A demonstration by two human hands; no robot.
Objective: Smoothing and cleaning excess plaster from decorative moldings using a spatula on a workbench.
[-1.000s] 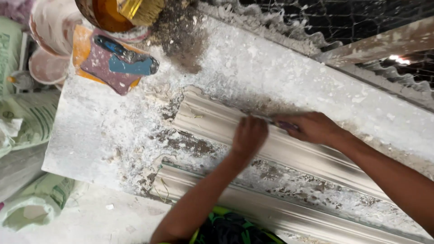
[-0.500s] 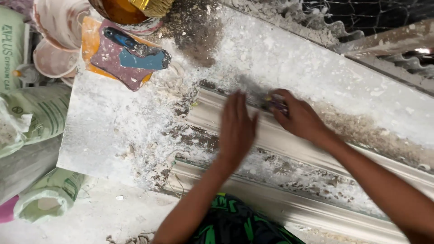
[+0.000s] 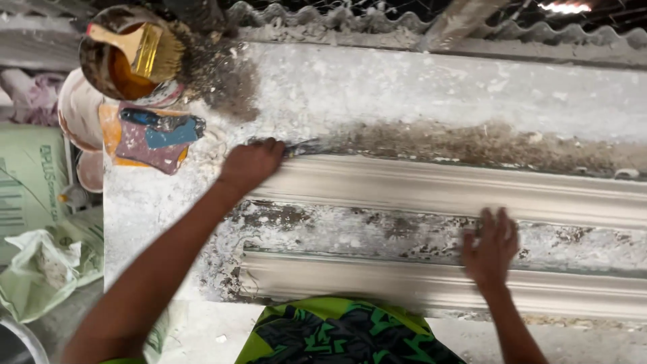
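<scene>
My left hand (image 3: 251,164) pinches a half-hidden blade (image 3: 303,146) at the plaster cornice (image 3: 438,189) end; my blurred right hand (image 3: 490,248) lies spread below it.

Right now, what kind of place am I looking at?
Probably a plaster moulding workshop: long white cornice mouldings lie on a plaster-crusted bench, with a brush in a tin and sacks nearby.

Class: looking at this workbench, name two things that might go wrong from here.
1. The left hand works a thin tool at the end of the upper plaster moulding; a slip might chip its edge.
2. The pot with a brush sits at the table corner; a knock might tip it.
</scene>
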